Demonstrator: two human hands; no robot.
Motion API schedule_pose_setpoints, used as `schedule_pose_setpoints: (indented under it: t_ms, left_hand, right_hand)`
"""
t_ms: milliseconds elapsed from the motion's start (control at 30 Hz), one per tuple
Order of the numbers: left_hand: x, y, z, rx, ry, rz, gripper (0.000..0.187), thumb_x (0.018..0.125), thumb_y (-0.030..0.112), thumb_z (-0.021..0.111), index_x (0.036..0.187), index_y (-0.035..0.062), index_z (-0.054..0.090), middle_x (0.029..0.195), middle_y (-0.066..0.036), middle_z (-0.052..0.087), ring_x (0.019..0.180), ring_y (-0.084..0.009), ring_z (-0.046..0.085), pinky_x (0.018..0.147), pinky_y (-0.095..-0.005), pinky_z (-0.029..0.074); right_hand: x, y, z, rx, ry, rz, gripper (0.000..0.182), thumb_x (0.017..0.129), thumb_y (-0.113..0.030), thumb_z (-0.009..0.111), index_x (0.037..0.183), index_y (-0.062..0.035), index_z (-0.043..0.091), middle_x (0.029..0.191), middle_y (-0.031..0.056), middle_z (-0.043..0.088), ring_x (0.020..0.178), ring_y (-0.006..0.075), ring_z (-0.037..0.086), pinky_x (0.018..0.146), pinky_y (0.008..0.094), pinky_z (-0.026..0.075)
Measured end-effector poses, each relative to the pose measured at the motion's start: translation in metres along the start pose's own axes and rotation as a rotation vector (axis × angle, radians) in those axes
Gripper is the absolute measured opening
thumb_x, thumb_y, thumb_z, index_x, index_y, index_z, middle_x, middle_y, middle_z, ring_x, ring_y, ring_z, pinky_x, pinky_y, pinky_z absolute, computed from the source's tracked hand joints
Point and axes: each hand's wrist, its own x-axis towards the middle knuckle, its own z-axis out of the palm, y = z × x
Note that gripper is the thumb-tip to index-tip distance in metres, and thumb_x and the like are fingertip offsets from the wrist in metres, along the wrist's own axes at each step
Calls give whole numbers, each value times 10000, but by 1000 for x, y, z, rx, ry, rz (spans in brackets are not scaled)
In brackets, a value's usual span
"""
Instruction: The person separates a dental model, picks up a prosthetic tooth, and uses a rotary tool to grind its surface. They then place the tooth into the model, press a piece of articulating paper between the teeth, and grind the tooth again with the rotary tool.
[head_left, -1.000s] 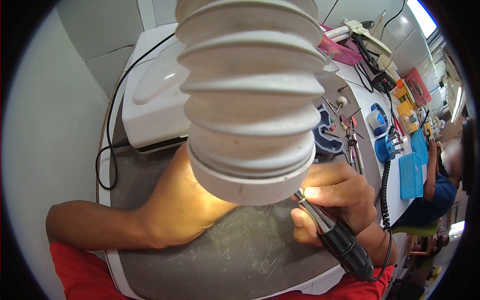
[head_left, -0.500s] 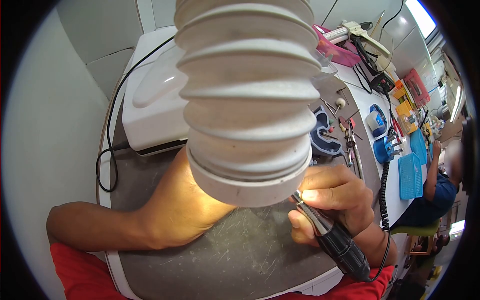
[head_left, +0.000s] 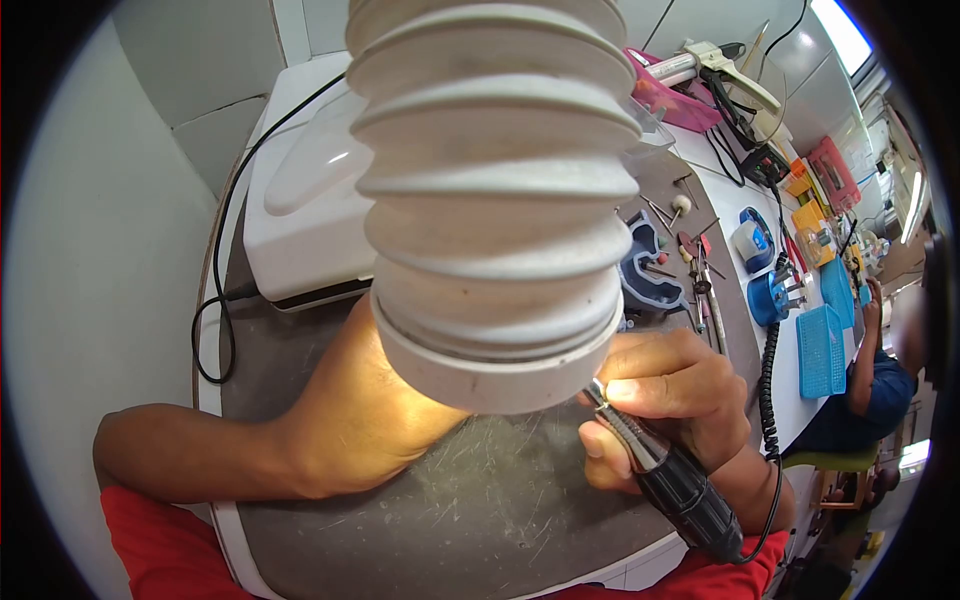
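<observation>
The right hand [head_left: 672, 392] is closed around a rotary handpiece [head_left: 668, 476], thumb and fingers clamped on its silver front section while the black ribbed rear sticks out toward the lower right, trailing a coiled black cord [head_left: 769, 372]. The tool's tip points up and left and disappears beneath the rim of a wide white ribbed extraction hose [head_left: 497, 200], which hangs in front of the view and hides whatever the tip meets. The left hand [head_left: 372, 405] rests on the scratched grey mat [head_left: 480, 520] of the bench [head_left: 727, 200], with its fingers tucked out of sight beneath the hose mouth; I cannot tell whether they are apart or gripping anything. Behind the hose sits a white machine [head_left: 290, 215] with a black cable looping off its left side. Farther right along the bench lie loose burs [head_left: 690, 250], a dark blue holder [head_left: 650, 275] and a blue mesh basket [head_left: 822, 350]. Another person in a dark blue shirt [head_left: 860, 400] sits at the far right.
</observation>
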Motion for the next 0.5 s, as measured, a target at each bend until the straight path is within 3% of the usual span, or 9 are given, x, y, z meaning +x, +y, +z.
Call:
schedule_pose_setpoints:
  t_ms: [500]
  left_hand:
    - [-1,2,3,4,48,4,451,817,42,779,1205,-6,554,1137,-98,658,1059,-174,618,930,-321,487]
  right_hand:
    - [1,-1,-1,-26,-25,-7,448,783,-17,797,1149,-29,540,922,139,588,721,219,664,597,314,539]
